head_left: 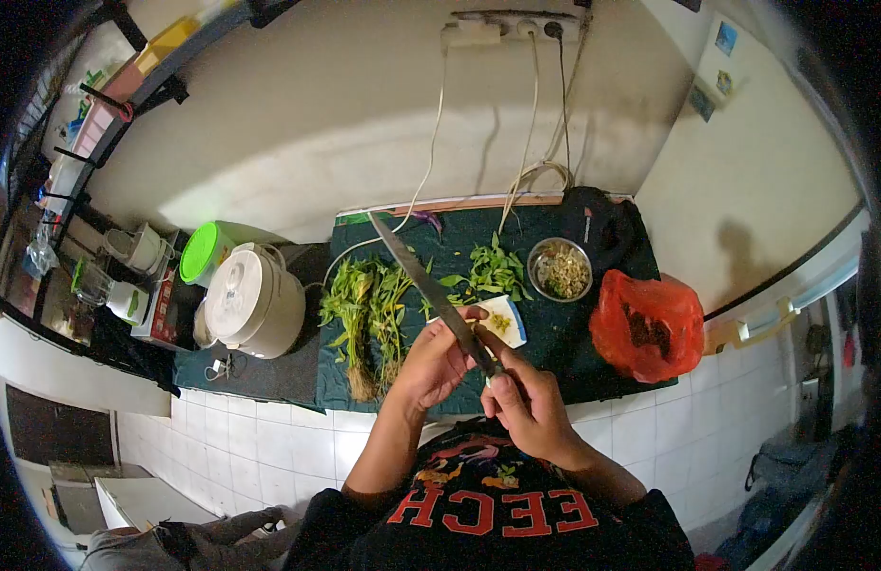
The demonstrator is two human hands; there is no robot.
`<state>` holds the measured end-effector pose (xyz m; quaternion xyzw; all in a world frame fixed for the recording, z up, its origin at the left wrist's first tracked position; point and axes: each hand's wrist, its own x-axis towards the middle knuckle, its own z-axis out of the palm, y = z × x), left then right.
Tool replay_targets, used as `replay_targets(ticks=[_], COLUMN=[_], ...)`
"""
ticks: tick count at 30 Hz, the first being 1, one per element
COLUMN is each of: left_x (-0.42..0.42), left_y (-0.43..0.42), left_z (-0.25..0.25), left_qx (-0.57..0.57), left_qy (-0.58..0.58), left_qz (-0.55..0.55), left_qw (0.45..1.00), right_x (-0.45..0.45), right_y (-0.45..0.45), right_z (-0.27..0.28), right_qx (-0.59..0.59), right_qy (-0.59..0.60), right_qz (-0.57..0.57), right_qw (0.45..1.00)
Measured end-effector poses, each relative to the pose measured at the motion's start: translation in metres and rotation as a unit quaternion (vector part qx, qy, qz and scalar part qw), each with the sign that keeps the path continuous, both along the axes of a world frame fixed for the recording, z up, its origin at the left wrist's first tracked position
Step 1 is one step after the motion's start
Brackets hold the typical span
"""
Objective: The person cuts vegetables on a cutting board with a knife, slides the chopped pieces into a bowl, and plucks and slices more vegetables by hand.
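Holding greenish bits [565,278], a metal bowl [538,283] stands right of the knife [426,284].

Tablecloth [564,335] is showing dark green. Near its right edge, plastic bag [683,322] is reading bright red. Toward its left edge, leafy stalks [360,297] are running green down to tan roots [362,381]. Knife blade [417,273] is looking dull grey. Black T-shirt [498,554] is carrying red letters, multicolour print.

Can pass over bare green cloth [568,341] in front of the metal bowl [534,274], but meets red bag [686,319] to its right, leafy greens [498,273] and knife [431,288] to its left.
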<state>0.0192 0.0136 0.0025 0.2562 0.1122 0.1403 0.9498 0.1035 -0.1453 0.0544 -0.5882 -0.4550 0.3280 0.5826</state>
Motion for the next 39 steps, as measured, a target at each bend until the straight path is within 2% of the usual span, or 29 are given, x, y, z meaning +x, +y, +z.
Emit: replay_targets(ticks=[4,6,9,11,14,20,24,34,36,39], left_x=[-0.006,-0.003,-0.008,-0.009,-0.004,0.0,0.0,-0.002,-0.003,-0.004], left_y=[-0.005,-0.011,-0.012,-0.013,-0.018,-0.024,-0.031,-0.032,-0.035,-0.035], left_z=[0.005,0.016,0.028,0.032,0.04,0.042,0.046,0.041,0.046,0.043], left_qx=[0.025,0.101,0.133,0.135,0.211,0.23,0.265,0.268,0.3,0.299], left_qy=[-0.022,0.091,0.071,0.066,0.1,0.112,0.118,0.092,0.13,0.093], left_qz=[0.027,0.091,0.157,0.167,0.228,0.232,0.226,0.229,0.213,0.217], left_qw=[0.999,0.987,0.976,0.974,0.945,0.938,0.93,0.931,0.921,0.925], right_x=[0.001,0.002,0.005,0.006,0.004,0.004,0.003,0.003,0.003,0.0], right_y=[0.0,-0.001,-0.005,-0.004,-0.003,-0.001,0.001,0.002,0.003,0.004], right_z=[-0.01,-0.007,-0.021,-0.026,-0.03,-0.036,-0.034,-0.036,-0.036,-0.035], right_qx=[0.015,0.028,0.042,0.061,0.05,0.093,0.083,0.069,0.074,0.081], right_qy=[-0.031,0.007,0.076,0.076,0.136,0.114,0.102,0.094,0.095,0.098], right_qz=[0.012,0.039,0.061,0.069,0.053,0.034,0.018,0.021,0.027,-0.02], right_qw=[0.999,0.999,0.994,0.993,0.988,0.989,0.991,0.993,0.992,0.992])
